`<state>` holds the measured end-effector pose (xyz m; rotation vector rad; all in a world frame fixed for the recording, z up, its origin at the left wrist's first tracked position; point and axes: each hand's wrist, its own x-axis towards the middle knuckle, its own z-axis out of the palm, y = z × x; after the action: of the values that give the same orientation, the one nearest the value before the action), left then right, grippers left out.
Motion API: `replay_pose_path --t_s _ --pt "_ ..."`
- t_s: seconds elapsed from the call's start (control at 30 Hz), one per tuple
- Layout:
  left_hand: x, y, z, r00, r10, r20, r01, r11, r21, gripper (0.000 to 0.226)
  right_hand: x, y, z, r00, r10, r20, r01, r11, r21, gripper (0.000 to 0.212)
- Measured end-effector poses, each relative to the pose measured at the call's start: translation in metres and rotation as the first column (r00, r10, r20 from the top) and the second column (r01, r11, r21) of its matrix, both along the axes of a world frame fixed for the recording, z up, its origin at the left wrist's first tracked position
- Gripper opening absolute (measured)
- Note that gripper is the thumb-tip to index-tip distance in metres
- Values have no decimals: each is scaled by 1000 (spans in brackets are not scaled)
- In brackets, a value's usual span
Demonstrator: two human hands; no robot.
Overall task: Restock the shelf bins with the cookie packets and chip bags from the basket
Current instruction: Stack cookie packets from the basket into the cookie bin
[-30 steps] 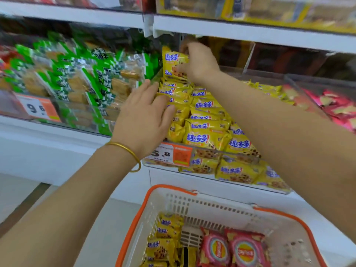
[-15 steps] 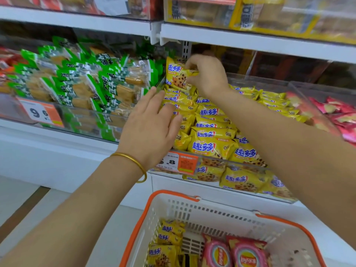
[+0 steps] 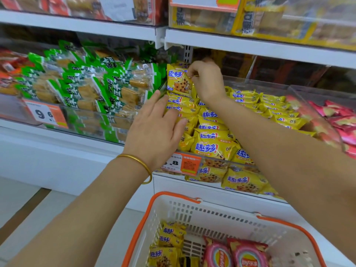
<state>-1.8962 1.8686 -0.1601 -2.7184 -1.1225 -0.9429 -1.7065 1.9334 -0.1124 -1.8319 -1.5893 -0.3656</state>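
You had your right hand [image 3: 207, 81] pinching the upright cookie packet [image 3: 178, 81] at the cookie bin [image 3: 250, 82] far-left end, left hand [image 3: 158, 130] flat, fingers straight, bracing the stacked packets [image 3: 183, 108], so sliding it down snug looked right.

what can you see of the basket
The basket looks like white plastic, with slotted walls and an orange rim. It sits upright below the shelf, its near end cut off by the frame. Yellow cookie packets lie at its left side, with red chip bags beside them toward the middle. The left hand and right hand are up at the shelf, clear of it.
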Motion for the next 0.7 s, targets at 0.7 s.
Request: replay_pose_path --t_s 0.7 --pt "-63 -92 -58 829 -220 -515 146 973 -181 42 -75 -213 -209 941 156 -301 -324 680 -658 25"
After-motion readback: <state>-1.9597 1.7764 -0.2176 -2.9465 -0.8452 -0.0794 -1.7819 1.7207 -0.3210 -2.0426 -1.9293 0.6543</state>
